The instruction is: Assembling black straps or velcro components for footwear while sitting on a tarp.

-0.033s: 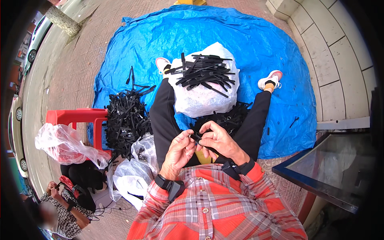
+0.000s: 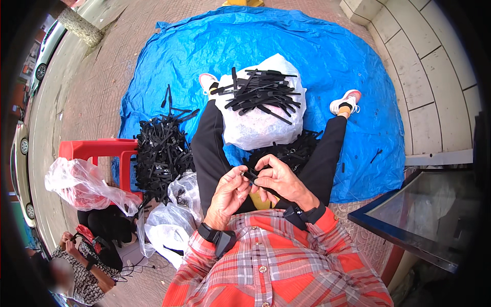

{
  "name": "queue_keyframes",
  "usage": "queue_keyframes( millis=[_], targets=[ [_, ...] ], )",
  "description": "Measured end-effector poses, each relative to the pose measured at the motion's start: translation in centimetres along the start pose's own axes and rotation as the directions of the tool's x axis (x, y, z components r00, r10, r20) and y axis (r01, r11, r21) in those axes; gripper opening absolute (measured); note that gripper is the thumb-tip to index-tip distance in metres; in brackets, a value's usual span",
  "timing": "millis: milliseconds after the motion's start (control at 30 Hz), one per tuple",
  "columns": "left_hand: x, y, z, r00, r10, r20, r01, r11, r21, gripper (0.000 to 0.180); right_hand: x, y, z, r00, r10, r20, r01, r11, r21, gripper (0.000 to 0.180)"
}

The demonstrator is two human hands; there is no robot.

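My left hand (image 2: 231, 192) is closed, its thumb and fingertips pinching the end of a short black strap (image 2: 250, 176). On the same strap my right hand (image 2: 283, 180) has its fingers bent and pressed together. A small shiny bit shows at the strap's left end, too small to make out. Just beyond my hands, between my legs, lies a heap of black straps (image 2: 291, 151). A full white sack (image 2: 250, 134) stands past it with a loose pile of black straps (image 2: 263, 93) on top. To the left is a larger heap of black straps (image 2: 162, 153).
Everything rests on a blue tarp (image 2: 327, 56). At left stand a red plastic stool (image 2: 97, 147) and clear plastic bags (image 2: 171, 222). Another person (image 2: 89, 271) sits at lower left, hands raised. A blue-framed glass case (image 2: 409, 215) and a wall (image 2: 424, 66) border the right.
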State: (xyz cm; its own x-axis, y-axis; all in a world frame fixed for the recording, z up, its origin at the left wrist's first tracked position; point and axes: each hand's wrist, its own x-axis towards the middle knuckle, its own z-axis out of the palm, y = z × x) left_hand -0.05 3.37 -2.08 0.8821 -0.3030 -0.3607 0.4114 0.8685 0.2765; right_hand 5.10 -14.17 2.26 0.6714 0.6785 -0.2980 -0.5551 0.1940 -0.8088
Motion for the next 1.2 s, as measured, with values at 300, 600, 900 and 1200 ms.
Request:
queue_keyframes(
  millis=[300, 600, 900, 1200],
  targets=[
    [-0.5, 0.6, 1.3, 0.994, 0.104, 0.042, -0.110, 0.838, 0.534, 0.023, 0.0, -0.3, 0.2, 0.999, 0.032, 0.028, -0.032, 0.999, 0.013, 0.028],
    [-1.2, 1.4, 1.1, 0.987, 0.159, 0.009, -0.125, 0.736, 0.666, 0.022, -1.2, -0.6, 0.0, 0.986, 0.158, -0.046, -0.165, 0.951, -0.261, 0.017],
    [-1.5, -0.1, 3.1, 0.938, 0.347, 0.004, -0.197, 0.522, 0.830, 0.020, -1.0, 0.9, 0.2, 0.986, 0.115, -0.119, -0.133, 0.978, -0.161, 0.012],
    [0.0, -1.0, 2.0, 0.850, 0.515, 0.114, -0.314, 0.320, 0.894, 0.018, 0.3, 0.7, 3.4, 0.776, -0.631, -0.025, 0.133, 0.203, -0.970, 0.019]
  ],
)
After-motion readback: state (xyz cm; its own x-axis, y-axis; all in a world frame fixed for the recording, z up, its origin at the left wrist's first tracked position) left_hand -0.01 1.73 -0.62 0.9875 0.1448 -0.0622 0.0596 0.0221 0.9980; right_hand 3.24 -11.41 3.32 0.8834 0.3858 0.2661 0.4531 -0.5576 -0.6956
